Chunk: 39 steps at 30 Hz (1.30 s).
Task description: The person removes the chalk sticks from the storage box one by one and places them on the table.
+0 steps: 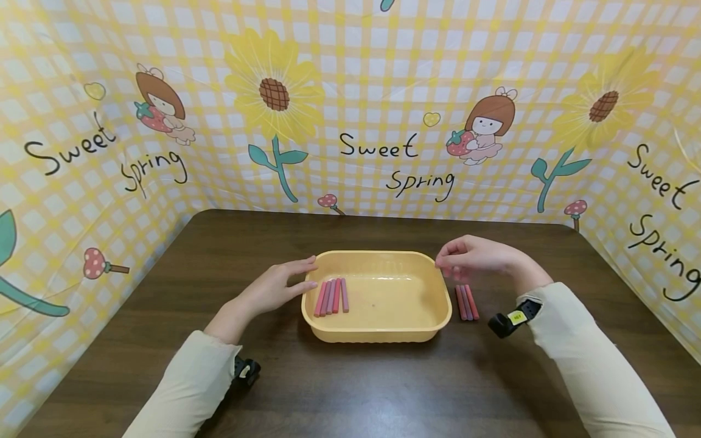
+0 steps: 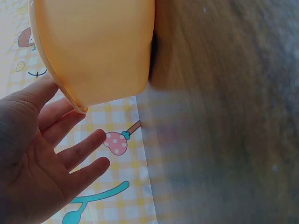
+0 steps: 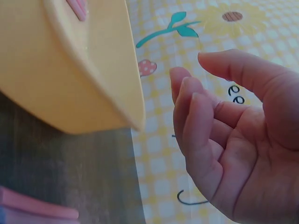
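Note:
A yellow plastic basin [image 1: 378, 336] stands on the table, with several slim pink and purple sticks [image 1: 331, 297] side by side at its left inside. At the basin's left rim my left hand [image 1: 272, 287] rests its fingertips, spread and fairly straight; the left wrist view shows the thumb and fingers touching the rim [image 2: 81, 110]. My right hand [image 1: 475, 254] hovers by the basin's upper right corner, fingers loosely bent, thumb apart from them, nothing held. Below that hand, a few more pink and purple sticks [image 1: 467, 302] lie on the table, just right of the basin.
The dark brown wooden table [image 1: 350, 389] ends at a yellow checked cloth [image 1: 378, 91] hung around its back and sides. Black camera straps [image 1: 515, 317] sit on both wrists.

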Motion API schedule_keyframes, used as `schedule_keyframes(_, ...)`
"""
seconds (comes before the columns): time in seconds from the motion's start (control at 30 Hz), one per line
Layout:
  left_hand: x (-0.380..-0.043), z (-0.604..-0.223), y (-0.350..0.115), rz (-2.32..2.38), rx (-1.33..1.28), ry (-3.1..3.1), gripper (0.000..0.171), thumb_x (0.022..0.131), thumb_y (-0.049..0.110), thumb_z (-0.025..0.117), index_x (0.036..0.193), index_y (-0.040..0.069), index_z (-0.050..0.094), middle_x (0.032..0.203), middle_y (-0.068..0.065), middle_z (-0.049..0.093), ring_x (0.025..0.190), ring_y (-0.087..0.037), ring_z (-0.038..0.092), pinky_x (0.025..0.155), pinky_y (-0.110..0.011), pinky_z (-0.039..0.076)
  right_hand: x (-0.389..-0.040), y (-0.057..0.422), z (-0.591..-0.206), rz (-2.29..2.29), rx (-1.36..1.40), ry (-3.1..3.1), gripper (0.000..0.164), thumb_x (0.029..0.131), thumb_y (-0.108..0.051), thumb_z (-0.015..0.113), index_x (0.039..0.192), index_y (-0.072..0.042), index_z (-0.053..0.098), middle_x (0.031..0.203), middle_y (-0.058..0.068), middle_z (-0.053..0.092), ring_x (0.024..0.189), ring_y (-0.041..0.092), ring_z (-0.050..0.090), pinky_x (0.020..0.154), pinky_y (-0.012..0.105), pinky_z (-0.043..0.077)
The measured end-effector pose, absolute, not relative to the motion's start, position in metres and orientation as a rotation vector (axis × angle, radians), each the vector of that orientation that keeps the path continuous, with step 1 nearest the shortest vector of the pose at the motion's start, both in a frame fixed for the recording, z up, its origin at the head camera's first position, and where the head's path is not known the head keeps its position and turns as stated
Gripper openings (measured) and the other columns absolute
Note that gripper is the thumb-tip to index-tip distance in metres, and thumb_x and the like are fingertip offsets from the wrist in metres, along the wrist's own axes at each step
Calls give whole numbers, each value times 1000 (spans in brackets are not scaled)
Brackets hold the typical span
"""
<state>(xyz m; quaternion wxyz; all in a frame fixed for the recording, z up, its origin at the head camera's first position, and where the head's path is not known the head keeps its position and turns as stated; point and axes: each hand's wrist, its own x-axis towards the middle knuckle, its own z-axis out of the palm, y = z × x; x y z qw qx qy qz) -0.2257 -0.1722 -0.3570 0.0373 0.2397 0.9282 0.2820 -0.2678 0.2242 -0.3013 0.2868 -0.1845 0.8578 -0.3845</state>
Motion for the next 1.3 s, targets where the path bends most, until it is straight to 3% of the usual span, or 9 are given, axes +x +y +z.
schedule_keyframes(0.23,-225,-356,-171,868,727,2845,53,93,34,56,136,5,48,148,-11,38,137,-33,36,111,-51,31,-271,208,-296,-1009,-539,2272,30,94,-23,55,107,4,60,81,3,61,64,9,54,60,21,50)
schedule_keyframes(0.57,-225,-356,-171,872,722,2841,53,93,33,57,136,5,48,148,-11,38,137,-33,36,111,-51,31,-272,180,-290,-935,-574,2276,21,92,-24,58,100,-5,63,81,4,62,65,12,55,62,23,52)
schedule_keyframes(0.8,-225,-355,-171,871,725,2843,53,93,33,56,136,4,48,148,-12,38,137,-33,36,111,-51,31,-279,160,-289,-862,-618,2276,28,91,-27,60,103,-2,64,80,2,63,69,12,58,69,26,56)
schedule_keyframes(1.3,-226,-355,-171,868,718,2843,52,93,33,57,136,6,49,148,-11,38,137,-32,36,111,-51,31,-295,125,-298,-787,-679,2206,31,92,-25,58,104,3,61,80,1,62,66,9,58,66,24,55)
